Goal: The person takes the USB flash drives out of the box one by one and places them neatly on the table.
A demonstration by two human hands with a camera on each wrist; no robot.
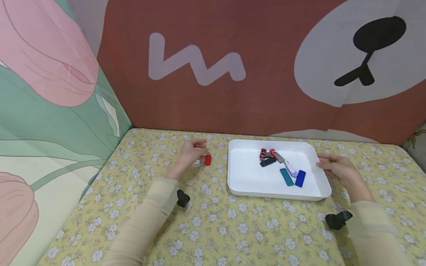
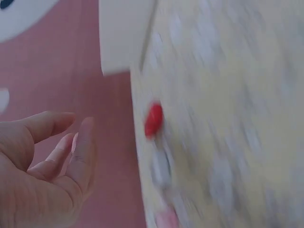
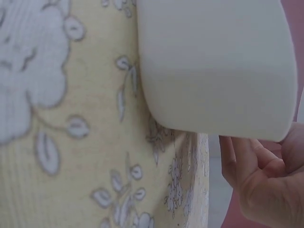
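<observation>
My left hand (image 1: 193,151) hovers over the cloth left of the tray, its fingers loosely bent with a gap between thumb and fingertips and nothing held. Close beside it lies a small red USB stick (image 1: 208,160). In the left wrist view the red stick (image 2: 154,119) is blurred, with a greyish piece and a pink piece (image 2: 167,218) in line below it. At the white tray's (image 1: 237,182) right end, my right hand (image 1: 341,170) holds the rim. The right wrist view shows its fingers (image 3: 243,159) curled under the tray's edge (image 3: 218,102).
Inside the tray lie several USB sticks: red ones (image 1: 277,155), a black one (image 1: 268,162), a lilac one (image 1: 291,170), a teal one (image 1: 287,177) and a blue one (image 1: 300,178). A floral cloth (image 1: 243,239) covers the table, and a printed backdrop (image 1: 200,104) stands behind it.
</observation>
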